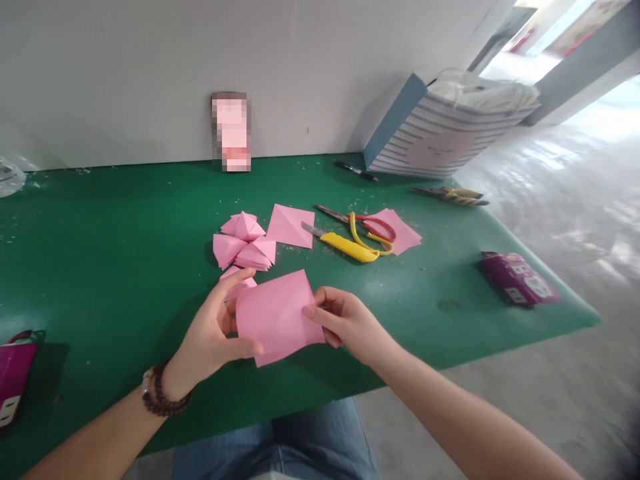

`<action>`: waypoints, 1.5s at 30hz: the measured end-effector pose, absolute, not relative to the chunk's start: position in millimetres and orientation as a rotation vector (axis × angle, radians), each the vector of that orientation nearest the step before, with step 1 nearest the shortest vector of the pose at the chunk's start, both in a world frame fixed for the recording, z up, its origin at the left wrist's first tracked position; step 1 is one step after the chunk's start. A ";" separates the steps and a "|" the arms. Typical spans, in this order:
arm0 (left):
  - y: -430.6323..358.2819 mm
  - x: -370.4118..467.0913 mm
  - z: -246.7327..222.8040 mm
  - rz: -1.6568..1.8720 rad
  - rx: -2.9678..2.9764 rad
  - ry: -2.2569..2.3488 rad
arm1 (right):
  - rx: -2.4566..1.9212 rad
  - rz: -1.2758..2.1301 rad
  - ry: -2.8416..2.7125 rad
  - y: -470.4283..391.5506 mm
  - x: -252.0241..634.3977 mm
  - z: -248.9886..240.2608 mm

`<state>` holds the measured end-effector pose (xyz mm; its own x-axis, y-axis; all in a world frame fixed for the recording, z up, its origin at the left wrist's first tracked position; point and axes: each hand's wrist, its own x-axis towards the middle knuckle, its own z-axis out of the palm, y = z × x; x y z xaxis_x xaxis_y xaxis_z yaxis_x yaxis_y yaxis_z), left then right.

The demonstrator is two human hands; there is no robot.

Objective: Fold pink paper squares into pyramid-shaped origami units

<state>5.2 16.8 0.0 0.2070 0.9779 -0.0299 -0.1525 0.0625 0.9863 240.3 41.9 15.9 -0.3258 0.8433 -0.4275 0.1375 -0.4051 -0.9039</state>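
A square pink paper sheet (277, 317), slightly curved, is held above the table's near part. My left hand (213, 330) grips its left side, thumb on the front and fingers behind. At the right edge my right hand (347, 317) pinches the sheet between thumb and fingers. Several folded pink paper pieces (245, 253) lie grouped just beyond my left hand. A flat pink sheet (290, 227) with creases lies to their right. Beside it are a yellow-handled cutter (347, 247) and scissors (340, 215) with red and yellow handles, partly over more pink sheets (403, 233).
The green table (125, 233) meets a wall behind. A phone (234, 130) leans there. Farther right are a pen (356, 171), a striped bag (440, 133), another pair of scissors (450, 195) and a purple box (517, 279). Another purple box (15, 377) is at left.
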 end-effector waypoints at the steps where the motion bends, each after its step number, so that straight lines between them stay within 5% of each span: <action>1: 15.9 5.1 -1.5 1.048 1.198 0.998 | -1.406 1.796 -1.261 41.1 241.2 11.4; 8: 9.1 7.7 -2.2 0.964 1.692 1.225 | -1.322 1.894 -1.453 43.0 249.3 4.1; 14: 10.9 9.5 -2.7 0.948 1.785 1.206 | -1.289 1.558 -1.656 58.6 262.3 17.5; 17: 13.1 9.4 -3.1 1.053 1.708 1.162 | -1.292 1.126 -1.773 64.1 272.6 28.6; 22: 12.8 13.4 0.3 0.982 1.754 1.097 | -1.368 -0.098 -1.843 99.0 280.0 38.1; 25: 11.8 17.0 2.1 0.925 1.784 1.111 | -1.523 -0.398 -2.194 134.0 269.7 31.4; 45: 10.2 18.2 8.4 0.860 1.761 1.056 | -1.206 -0.368 -3.123 164.5 238.5 19.4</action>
